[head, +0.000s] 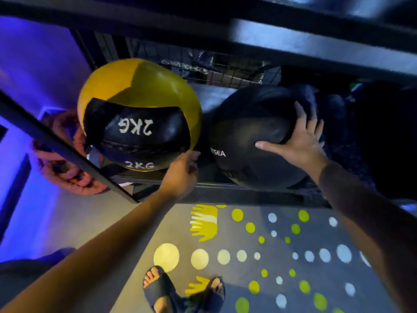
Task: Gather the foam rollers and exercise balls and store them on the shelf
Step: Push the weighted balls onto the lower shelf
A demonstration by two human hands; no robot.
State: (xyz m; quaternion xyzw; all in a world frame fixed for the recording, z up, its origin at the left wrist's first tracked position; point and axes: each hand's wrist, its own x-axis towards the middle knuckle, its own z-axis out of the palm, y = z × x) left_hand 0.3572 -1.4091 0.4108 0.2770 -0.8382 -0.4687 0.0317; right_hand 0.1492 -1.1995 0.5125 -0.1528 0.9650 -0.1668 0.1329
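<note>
A yellow and black ball (137, 114) marked "2KG" sits at the left of a low black shelf (225, 190). To its right on the same shelf lies a black ball (246, 141) with white lettering. My right hand (300, 141) presses flat on the black ball's upper right side, fingers spread. My left hand (182, 172) hovers at the gap between the two balls, near the shelf's front edge, fingers loosely curled and holding nothing. No foam roller is in view.
A wire mesh (209, 68) backs the shelf and a dark upper shelf board (316, 44) overhangs it. A slanted black frame bar (63, 145) crosses the left, with coiled orange rope (65, 172) behind it. The dotted floor mat (270, 256) lies underfoot.
</note>
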